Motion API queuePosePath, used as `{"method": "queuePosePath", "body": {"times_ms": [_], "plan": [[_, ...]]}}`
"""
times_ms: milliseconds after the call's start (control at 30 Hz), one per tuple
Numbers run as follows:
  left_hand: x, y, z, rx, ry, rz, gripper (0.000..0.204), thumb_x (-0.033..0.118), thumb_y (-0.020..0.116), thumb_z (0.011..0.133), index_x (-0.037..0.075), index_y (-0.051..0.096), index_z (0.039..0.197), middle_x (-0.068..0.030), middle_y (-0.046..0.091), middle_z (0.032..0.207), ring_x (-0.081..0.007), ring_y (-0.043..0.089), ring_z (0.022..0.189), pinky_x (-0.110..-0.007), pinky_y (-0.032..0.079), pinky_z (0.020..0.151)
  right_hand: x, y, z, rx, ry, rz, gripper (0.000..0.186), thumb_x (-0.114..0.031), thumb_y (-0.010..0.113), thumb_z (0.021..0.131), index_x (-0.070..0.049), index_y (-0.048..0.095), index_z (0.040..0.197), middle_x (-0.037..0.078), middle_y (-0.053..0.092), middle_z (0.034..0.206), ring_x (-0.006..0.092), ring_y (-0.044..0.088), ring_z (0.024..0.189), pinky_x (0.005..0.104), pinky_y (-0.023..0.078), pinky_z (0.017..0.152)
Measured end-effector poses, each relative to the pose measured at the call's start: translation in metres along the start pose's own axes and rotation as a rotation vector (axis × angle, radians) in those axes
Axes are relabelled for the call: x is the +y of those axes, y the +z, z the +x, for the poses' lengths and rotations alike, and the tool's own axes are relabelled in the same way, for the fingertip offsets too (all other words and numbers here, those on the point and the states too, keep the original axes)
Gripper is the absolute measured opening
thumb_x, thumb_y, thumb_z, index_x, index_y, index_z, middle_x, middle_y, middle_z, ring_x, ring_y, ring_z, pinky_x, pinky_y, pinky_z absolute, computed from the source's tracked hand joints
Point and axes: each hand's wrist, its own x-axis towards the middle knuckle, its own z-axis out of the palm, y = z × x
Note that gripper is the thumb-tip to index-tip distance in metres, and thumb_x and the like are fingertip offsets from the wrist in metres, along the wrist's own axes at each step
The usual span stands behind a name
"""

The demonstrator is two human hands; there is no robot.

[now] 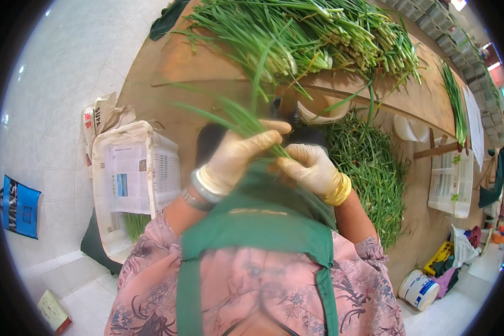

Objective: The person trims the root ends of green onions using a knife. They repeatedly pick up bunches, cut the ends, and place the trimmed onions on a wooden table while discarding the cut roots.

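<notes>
A small bunch of garlic chives is in my gloved left hand, its fingers wrapped round the stems. The green leaves fan out up and to the left, blurred by motion. My gloved right hand pinches the lower ends of the same bunch, close beside the left one. Both hands are in front of my green apron, short of the table edge. On the wooden table ahead lies a big pile of garlic chives, pale stem ends toward me.
A heap of loose green leaves covers the floor at right. To the left stands a white plastic crate lined with newspaper, with greens inside. Pale tubs sit under the table. A white bucket stands at lower right.
</notes>
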Motion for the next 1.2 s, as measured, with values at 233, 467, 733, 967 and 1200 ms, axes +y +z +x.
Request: {"method": "queuePosePath", "body": {"times_ms": [233,467,733,967,1200], "plan": [[-0.021,0.004,0.0,0.223,0.251,0.058,0.025,0.016,0.072,0.092,-0.001,0.07,0.111,-0.0081,0.072,0.101,-0.0146,0.066,0.088,-0.028,0.053,0.08,0.015,-0.027,-0.061,0.185,0.161,-0.038,0.023,-0.018,0.06,0.093,0.001,0.073,0.091,0.005,0.067,0.074,0.0091,0.059,0.063,0.0252,0.047,0.058],[-0.007,-0.001,-0.006,0.243,0.233,0.087,0.023,0.014,0.07,0.093,-0.001,0.071,0.109,-0.0093,0.073,0.105,-0.0149,0.067,0.091,-0.028,0.054,0.081,0.111,-0.123,-0.153,0.835,0.696,-1.161,0.026,-0.017,0.06,0.095,-0.004,0.069,0.115,0.013,0.073,0.099,0.0283,0.068,0.085,0.0397,0.054,0.078],[-0.005,-0.002,-0.007,0.246,0.268,0.101,0.028,0.02,0.067,0.096,0.0,0.069,0.114,-0.0067,0.071,0.11,-0.0128,0.065,0.097,-0.028,0.052,0.086,-0.002,0.017,-0.01,0.407,-0.492,-0.709,0.028,-0.017,0.056,0.099,-0.002,0.061,0.122,0.02,0.068,0.101,0.0336,0.068,0.089,0.0391,0.054,0.079],[-0.011,-0.013,-0.019,0.152,0.419,-0.23,0.043,0.037,0.043,0.107,0.001,0.06,0.122,0.001,0.052,0.071,-0.0111,0.051,0.065,-0.033,0.054,0.078,-0.01,0.045,0.026,0.132,-0.442,-0.574,0.017,-0.019,0.055,0.1,-0.005,0.059,0.091,0.016,0.064,0.076,0.0328,0.066,0.067,0.0405,0.052,0.06],[0.046,-0.068,-0.014,0.066,0.549,-0.667,0.036,0.03,0.052,0.104,-0.003,0.062,0.115,0.0064,0.02,0.059,-0.0048,0.023,0.047,-0.023,0.021,0.044,-0.037,-0.001,0.036,0.501,-0.4,-0.752,0.014,-0.019,0.06,0.095,-0.006,0.065,0.093,0.016,0.067,0.081,0.0344,0.067,0.073,0.0404,0.053,0.063]]}}
